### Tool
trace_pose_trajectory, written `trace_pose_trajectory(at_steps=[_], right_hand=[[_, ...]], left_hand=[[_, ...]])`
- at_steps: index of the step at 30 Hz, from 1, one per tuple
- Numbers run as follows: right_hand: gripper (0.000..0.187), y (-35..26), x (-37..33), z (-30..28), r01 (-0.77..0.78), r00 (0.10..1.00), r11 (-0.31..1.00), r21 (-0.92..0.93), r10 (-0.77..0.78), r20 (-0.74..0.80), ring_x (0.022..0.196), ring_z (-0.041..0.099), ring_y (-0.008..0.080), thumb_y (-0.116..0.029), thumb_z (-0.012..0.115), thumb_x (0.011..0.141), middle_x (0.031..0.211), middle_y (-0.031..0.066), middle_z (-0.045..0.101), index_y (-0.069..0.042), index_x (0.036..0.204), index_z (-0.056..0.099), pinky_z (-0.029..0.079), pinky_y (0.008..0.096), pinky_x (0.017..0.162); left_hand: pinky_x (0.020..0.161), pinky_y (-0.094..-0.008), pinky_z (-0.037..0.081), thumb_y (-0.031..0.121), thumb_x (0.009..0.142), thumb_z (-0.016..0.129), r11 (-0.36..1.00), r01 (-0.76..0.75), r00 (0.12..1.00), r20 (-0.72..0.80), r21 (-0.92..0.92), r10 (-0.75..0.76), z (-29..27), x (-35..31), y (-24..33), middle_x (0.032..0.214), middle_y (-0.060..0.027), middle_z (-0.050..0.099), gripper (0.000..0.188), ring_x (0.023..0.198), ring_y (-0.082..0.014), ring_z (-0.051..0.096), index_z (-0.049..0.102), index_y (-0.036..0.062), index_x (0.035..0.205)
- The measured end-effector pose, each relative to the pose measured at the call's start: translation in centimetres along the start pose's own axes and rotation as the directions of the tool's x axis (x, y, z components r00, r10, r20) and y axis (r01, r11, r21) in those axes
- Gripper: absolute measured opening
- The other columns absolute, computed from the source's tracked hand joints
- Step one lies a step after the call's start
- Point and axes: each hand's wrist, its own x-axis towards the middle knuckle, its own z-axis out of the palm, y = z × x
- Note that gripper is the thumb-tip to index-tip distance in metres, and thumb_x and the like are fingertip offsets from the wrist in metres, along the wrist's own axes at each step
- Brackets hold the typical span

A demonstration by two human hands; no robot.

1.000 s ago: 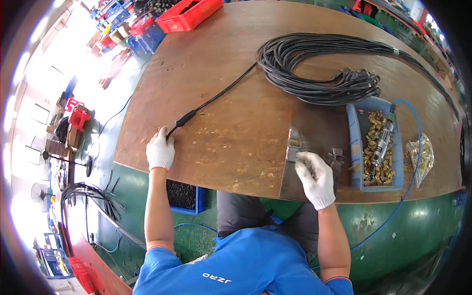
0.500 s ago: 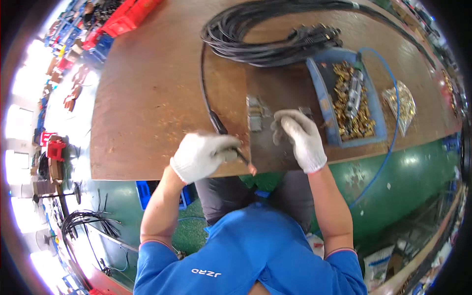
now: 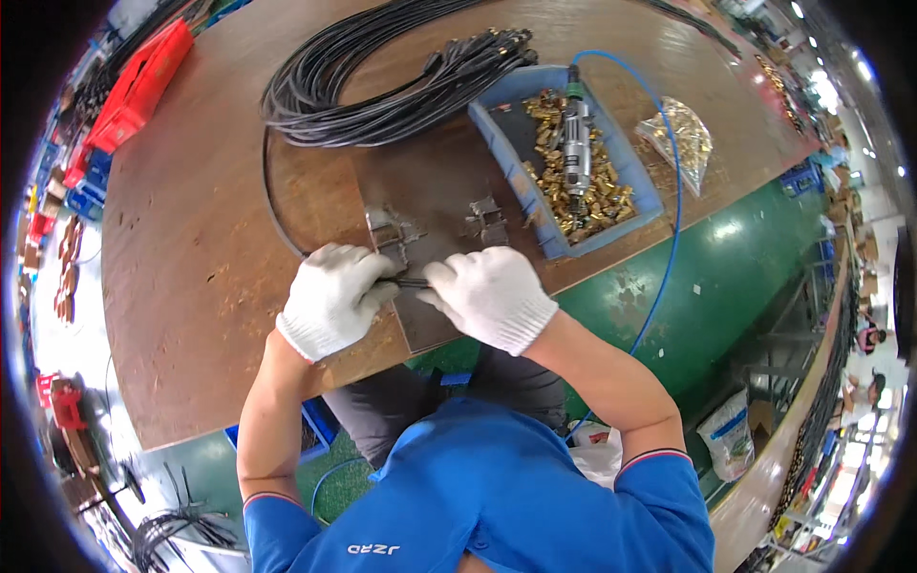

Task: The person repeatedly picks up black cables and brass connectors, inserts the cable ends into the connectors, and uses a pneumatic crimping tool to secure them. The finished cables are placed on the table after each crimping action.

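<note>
My left hand [image 3: 332, 296], in a white knitted glove, is closed around a black cable [image 3: 272, 196] near its end. My right hand [image 3: 492, 298], gloved likewise, pinches the end section of the same cable. A short dark stretch of it shows between the two hands, held roughly level over the front part of the table. The exposed copper seen earlier is hidden by my right fingers. Just beyond my hands, a metal fixture [image 3: 390, 232] sits on a dark plate [image 3: 435, 196], and a second metal fixture [image 3: 489, 222] stands to its right.
A coil of black cable [image 3: 330, 110] lies at the back. To the right, a blue bin [image 3: 523, 196] holds brass fittings [image 3: 604, 205] and a silver air tool [image 3: 576, 143] on a blue hose [image 3: 676, 191]. Beyond lies a clear bag of fittings [image 3: 680, 138]. A red crate [image 3: 143, 86] stands far left.
My right hand has come over to the left and taken hold of the cable's end, hiding the copper. The view has shifted, so the table things appear farther left.
</note>
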Motion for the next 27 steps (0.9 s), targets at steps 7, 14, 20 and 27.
trace_pose_trajectory(at_steps=[7, 14, 20, 27], right_hand=[[0.025, -0.6, 1.8, 1.4, 0.069, 0.997, 0.989, 0.134, -0.066, -0.03, 0.06, 0.072, 0.0281, -0.036, 0.075, 0.098, 0.067, 0.0069, 0.067, -0.013, 0.087, 0.069, 0.056, 0.0413, 0.056], [0.012, 4.5, 2.0, -4.0, 0.001, 0.999, 0.978, 0.209, -0.012, 0.053, 0.08, 0.076, 0.0264, -0.027, 0.068, 0.097, 0.088, 0.0027, 0.076, -0.021, 0.094, 0.078, 0.061, 0.044, 0.068], [0.03, 15.2, 3.9, -6.5, -0.51, 0.85, 0.859, -0.054, 0.512, 0.122, 0.104, 0.077, 0.0378, -0.026, 0.062, 0.099, 0.112, 0.0173, 0.08, -0.014, 0.123, 0.077, 0.061, 0.0492, 0.092], [0.029, 15.8, 8.5, -4.2, -0.196, 0.707, 0.885, -0.423, 0.426, 0.564, 0.108, 0.078, 0.0377, -0.015, 0.064, 0.091, 0.118, 0.0201, 0.08, -0.007, 0.111, 0.084, 0.062, 0.0499, 0.088]], left_hand=[[0.068, -0.0473, 0.053, 0.01, 0.081, 0.079, 0.997, -0.064, 0.996, 0.069, 0.038, 0.061, -1.3, -0.7, -1.2, 0.075, -0.0137, 0.069, 0.019, 0.068, -0.0372, 0.067, 0.077, 0.0073, 0.1], [0.065, -0.0482, 0.053, 0.014, 0.087, 0.078, 0.998, -0.035, 0.995, 0.098, 0.048, 0.03, -1.6, -1.0, -2.3, 0.081, -0.0155, 0.07, 0.022, 0.072, -0.0383, 0.069, 0.077, 0.0087, 0.108], [0.069, -0.0501, 0.055, 0.013, 0.089, 0.078, 1.0, 0.005, 1.0, -0.015, 0.001, -0.005, -0.5, -0.2, -2.8, 0.085, -0.0168, 0.071, 0.034, 0.075, -0.0402, 0.07, 0.074, 0.0111, 0.123], [0.068, -0.0471, 0.055, 0.005, 0.089, 0.072, 0.994, 0.097, 0.995, -0.021, -0.049, -0.098, -0.9, -0.8, -2.4, 0.081, -0.0177, 0.067, 0.039, 0.073, -0.0376, 0.07, 0.076, 0.0133, 0.127]])
